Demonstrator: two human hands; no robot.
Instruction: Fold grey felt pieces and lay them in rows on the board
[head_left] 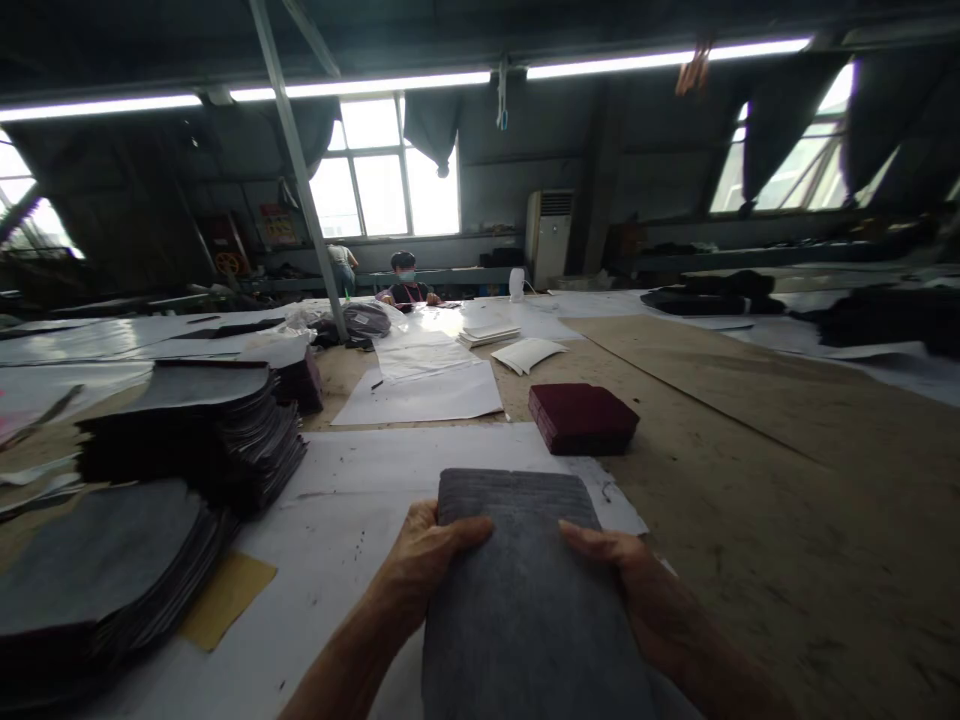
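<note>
A dark grey stack of flat pieces with rounded far corners sits in front of me, low in the middle of the view. My left hand grips its left edge, thumb laid over the top. Its right edge is gripped by my right hand, thumb also on top. The stack rests over white paper sheets on the table.
Tall piles of dark cut pieces stand to the left, with a lower grey pile nearer me. A maroon stack lies ahead. A bare brown board stretches right. A person sits at the far end.
</note>
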